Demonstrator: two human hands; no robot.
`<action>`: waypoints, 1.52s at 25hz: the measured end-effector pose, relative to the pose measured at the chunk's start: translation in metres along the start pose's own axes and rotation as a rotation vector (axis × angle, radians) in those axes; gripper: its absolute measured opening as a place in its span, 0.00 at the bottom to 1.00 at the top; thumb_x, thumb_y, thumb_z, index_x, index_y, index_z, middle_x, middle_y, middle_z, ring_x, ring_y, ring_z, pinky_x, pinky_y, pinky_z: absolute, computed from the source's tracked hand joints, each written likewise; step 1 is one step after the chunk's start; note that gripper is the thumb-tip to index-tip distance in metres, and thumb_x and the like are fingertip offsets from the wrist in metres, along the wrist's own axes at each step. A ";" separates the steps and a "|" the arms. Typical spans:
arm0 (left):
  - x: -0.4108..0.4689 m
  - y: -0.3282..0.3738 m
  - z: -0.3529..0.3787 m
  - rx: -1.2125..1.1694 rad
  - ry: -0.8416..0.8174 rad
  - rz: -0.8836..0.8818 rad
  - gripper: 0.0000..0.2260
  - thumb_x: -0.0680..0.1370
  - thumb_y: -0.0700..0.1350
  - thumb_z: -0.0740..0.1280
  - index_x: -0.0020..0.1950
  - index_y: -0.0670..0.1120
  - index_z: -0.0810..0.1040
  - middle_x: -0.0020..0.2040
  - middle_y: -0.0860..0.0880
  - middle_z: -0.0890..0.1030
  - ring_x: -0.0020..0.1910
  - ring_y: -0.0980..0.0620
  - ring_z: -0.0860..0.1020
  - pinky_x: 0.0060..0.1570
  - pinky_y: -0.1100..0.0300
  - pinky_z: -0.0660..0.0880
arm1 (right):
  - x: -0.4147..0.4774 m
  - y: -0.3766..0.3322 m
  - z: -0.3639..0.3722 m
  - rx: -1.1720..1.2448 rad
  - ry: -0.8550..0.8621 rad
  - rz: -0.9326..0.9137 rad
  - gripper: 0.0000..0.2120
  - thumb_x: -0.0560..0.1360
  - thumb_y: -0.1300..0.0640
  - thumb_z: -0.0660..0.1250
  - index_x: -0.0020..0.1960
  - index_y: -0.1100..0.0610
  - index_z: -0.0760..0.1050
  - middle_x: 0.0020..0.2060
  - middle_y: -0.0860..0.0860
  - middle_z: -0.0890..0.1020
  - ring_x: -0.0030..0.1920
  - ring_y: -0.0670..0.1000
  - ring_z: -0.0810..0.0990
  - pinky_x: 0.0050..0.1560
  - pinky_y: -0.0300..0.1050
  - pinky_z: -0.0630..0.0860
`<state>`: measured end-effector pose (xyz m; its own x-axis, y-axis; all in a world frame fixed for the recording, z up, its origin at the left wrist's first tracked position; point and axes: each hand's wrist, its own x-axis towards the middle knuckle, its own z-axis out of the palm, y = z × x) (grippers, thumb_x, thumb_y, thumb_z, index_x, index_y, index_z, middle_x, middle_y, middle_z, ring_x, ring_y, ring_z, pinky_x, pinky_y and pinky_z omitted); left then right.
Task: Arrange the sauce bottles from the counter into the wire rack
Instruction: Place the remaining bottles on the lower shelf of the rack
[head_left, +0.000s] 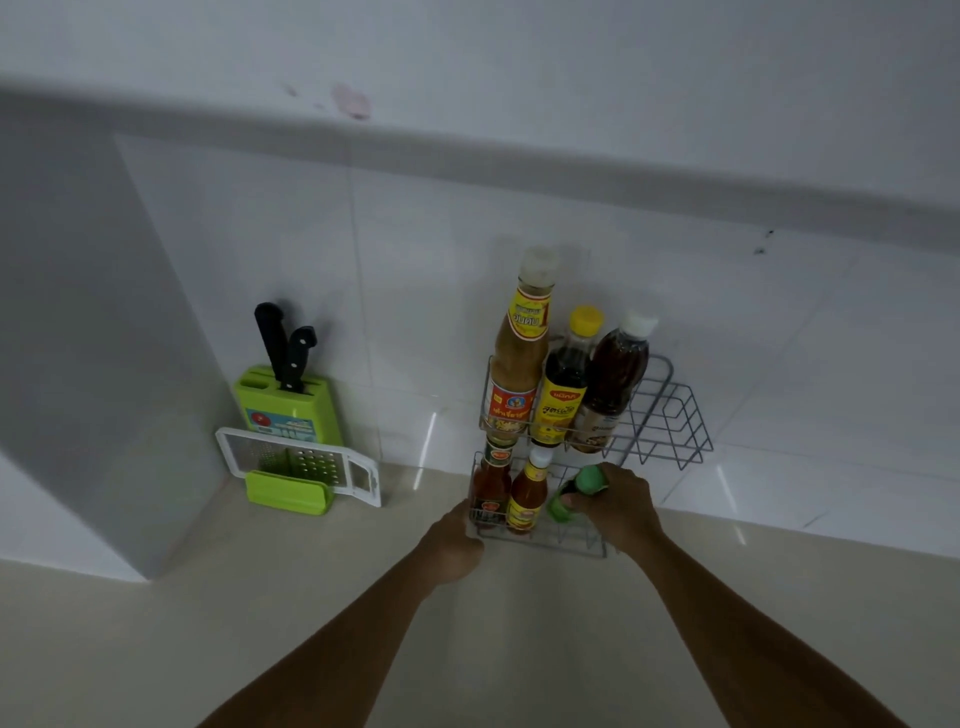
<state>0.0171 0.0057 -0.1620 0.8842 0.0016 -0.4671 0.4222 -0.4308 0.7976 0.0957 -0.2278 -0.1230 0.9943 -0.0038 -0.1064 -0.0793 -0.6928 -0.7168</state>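
A grey two-tier wire rack (670, 415) stands on the counter against the tiled wall. Its upper tier holds three bottles: a tall tan sauce bottle (521, 358), a dark yellow-capped bottle (563, 379) and a brown white-capped bottle (615, 379). Two red-orange sauce bottles (491, 483) (527, 493) stand in the lower tier. My right hand (618, 506) is shut on a green-capped bottle (584, 486), tilted inside the lower tier's right part. My left hand (454, 540) grips the lower tier's front left corner.
A green knife block (288, 402) with two black-handled knives stands left of the rack by the wall. A white and green grater (298, 467) lies in front of it. The beige counter (519, 649) stretches toward me; a white panel rises at the far left.
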 end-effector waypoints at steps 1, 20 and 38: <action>0.002 0.000 0.001 -0.003 -0.002 0.002 0.35 0.74 0.36 0.61 0.80 0.52 0.55 0.77 0.47 0.66 0.74 0.47 0.67 0.62 0.59 0.71 | 0.007 0.002 0.003 -0.073 -0.042 -0.014 0.16 0.64 0.54 0.83 0.47 0.54 0.80 0.42 0.49 0.82 0.42 0.50 0.79 0.35 0.35 0.69; -0.013 -0.013 -0.021 -0.113 -0.014 -0.053 0.30 0.78 0.36 0.64 0.79 0.45 0.59 0.77 0.46 0.66 0.74 0.49 0.68 0.65 0.60 0.70 | -0.011 0.019 0.026 -0.139 -0.104 0.043 0.42 0.65 0.63 0.81 0.75 0.60 0.67 0.70 0.59 0.76 0.70 0.60 0.73 0.66 0.50 0.71; -0.171 -0.109 -0.054 0.464 -0.209 0.178 0.25 0.76 0.27 0.63 0.71 0.41 0.71 0.67 0.42 0.76 0.60 0.47 0.78 0.52 0.67 0.71 | -0.263 -0.078 0.097 -0.227 -0.731 -0.610 0.19 0.74 0.50 0.72 0.64 0.45 0.73 0.56 0.51 0.81 0.47 0.47 0.77 0.44 0.43 0.73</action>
<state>-0.1690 0.1009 -0.1486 0.8554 -0.2672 -0.4437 0.0949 -0.7613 0.6414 -0.1667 -0.1026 -0.1058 0.5652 0.7959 -0.2171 0.5253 -0.5501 -0.6492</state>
